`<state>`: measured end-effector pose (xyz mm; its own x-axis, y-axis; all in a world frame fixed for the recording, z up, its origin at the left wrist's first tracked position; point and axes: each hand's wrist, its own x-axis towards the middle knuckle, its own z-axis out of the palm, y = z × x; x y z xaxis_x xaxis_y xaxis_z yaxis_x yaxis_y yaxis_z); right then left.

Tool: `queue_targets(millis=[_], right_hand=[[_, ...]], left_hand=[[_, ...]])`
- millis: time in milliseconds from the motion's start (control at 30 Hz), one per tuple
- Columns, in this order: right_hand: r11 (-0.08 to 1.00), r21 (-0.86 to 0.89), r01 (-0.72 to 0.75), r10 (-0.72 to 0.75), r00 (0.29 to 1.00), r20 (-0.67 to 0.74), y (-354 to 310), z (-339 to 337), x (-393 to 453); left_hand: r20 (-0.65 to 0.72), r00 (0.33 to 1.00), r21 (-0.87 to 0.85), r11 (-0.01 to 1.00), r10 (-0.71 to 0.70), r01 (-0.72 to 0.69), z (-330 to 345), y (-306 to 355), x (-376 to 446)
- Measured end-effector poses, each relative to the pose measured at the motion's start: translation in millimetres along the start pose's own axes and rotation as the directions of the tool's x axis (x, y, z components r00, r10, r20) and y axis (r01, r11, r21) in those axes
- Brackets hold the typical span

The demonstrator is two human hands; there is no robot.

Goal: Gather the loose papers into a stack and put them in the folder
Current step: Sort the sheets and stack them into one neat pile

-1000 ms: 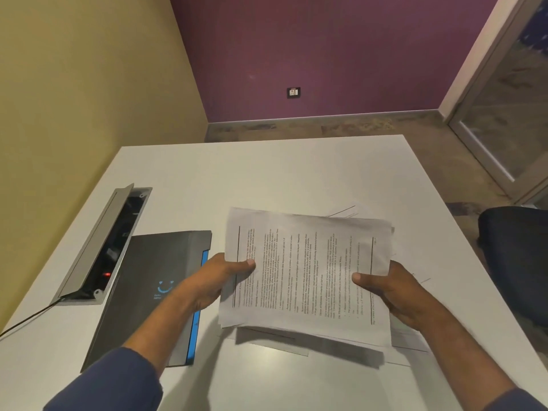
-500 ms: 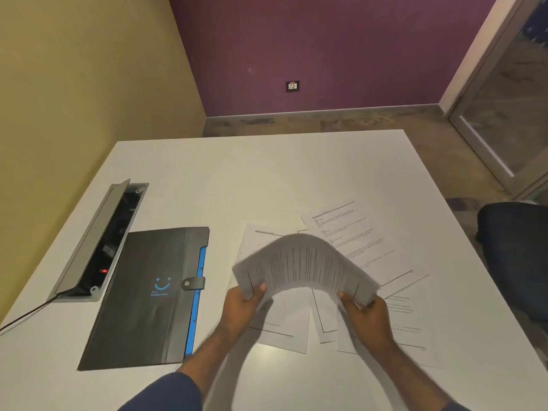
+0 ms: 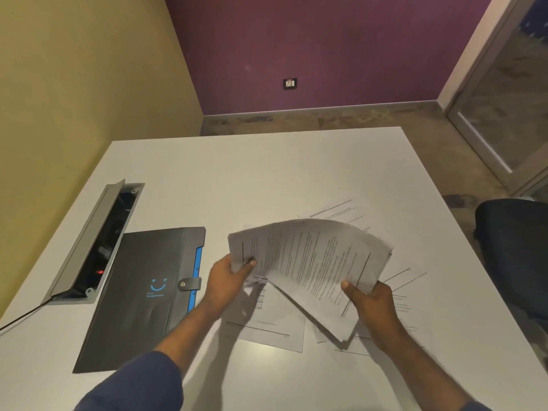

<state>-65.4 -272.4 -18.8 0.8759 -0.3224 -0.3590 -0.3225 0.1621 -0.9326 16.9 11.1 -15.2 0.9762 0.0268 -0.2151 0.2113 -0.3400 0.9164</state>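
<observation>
A stack of printed white papers [image 3: 311, 262] arches above the white table [image 3: 267, 173], its lower right corner dipping toward the surface. My left hand [image 3: 229, 277] grips its left edge, thumb on top. My right hand [image 3: 370, 304] grips its lower right edge. Several loose sheets [image 3: 272, 327] lie flat on the table under and around the stack, partly hidden by it. The dark grey folder [image 3: 142, 292] with a blue edge and a snap tab lies closed on the table, left of my left hand.
An open grey cable box [image 3: 92, 244] is set into the table left of the folder, with a cable running off the left edge. A dark chair [image 3: 516, 250] stands beyond the table's right edge. Yellow and purple walls meet behind the table.
The held stack dropped from chest height toward the table and bent into an arch, then tilted, its right side lower. The loose sheets beneath came into view.
</observation>
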Motion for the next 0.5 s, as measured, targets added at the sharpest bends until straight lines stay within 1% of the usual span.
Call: queue_targets(millis=[67, 100, 167, 200, 233, 267, 300, 333, 367, 400, 433, 467, 500], right_hand=[[0.995, 0.083, -0.054, 0.052, 0.998, 0.034, -3, 1, -1], [0.989, 0.121, -0.080, 0.075, 0.996, 0.040, -3, 2, -2], [0.974, 0.185, -0.134, 0.127, 0.991, 0.047, -1, 4, -4], [0.964, 0.214, -0.160, 0.152, 0.987, 0.055, 0, 5, -6], [0.952, 0.243, -0.187, 0.177, 0.982, 0.063, 2, 7, -7], [0.937, 0.277, -0.213, 0.201, 0.977, 0.071, 4, 10, -8], [0.921, 0.314, -0.231, 0.215, 0.973, 0.083, 5, 13, -9], [0.905, 0.352, -0.239, 0.218, 0.971, 0.098, 7, 17, -11], [0.893, 0.381, -0.240, 0.213, 0.970, 0.114, 9, 21, -13], [0.882, 0.403, -0.242, 0.207, 0.970, 0.131, 11, 26, -16], [0.875, 0.418, -0.246, 0.201, 0.968, 0.148, 14, 32, -18], [0.867, 0.429, -0.252, 0.198, 0.966, 0.167, 17, 37, -21], [0.862, 0.435, -0.259, 0.195, 0.963, 0.187, 20, 42, -24]], left_hand=[[-0.038, 0.999, -0.001, 1.000, -0.001, 0.001, -5, 4, 5], [-0.080, 0.997, -0.002, 1.000, -0.019, 0.019, -5, 4, 5], [-0.214, 0.971, -0.013, 0.994, -0.108, 0.108, 0, 3, 2], [-0.258, 0.951, -0.043, 0.985, -0.172, 0.166, 5, 4, -2], [-0.261, 0.934, -0.100, 0.969, -0.245, 0.226, 11, 6, -8], [-0.217, 0.923, -0.191, 0.941, -0.319, 0.280, 18, 7, -14], [-0.129, 0.915, -0.293, 0.896, -0.383, 0.334, 23, 8, -19], [-0.005, 0.907, -0.375, 0.841, -0.422, 0.390, 29, 9, -25], [0.136, 0.897, -0.432, 0.790, -0.420, 0.435, 36, 11, -31], [0.264, 0.887, -0.483, 0.744, -0.379, 0.462, 41, 13, -37], [0.349, 0.877, -0.538, 0.696, -0.330, 0.476, 47, 14, -43], [0.389, 0.870, -0.587, 0.646, -0.303, 0.487, 52, 16, -46], [0.385, 0.868, -0.622, 0.607, -0.312, 0.495, 56, 17, -48]])
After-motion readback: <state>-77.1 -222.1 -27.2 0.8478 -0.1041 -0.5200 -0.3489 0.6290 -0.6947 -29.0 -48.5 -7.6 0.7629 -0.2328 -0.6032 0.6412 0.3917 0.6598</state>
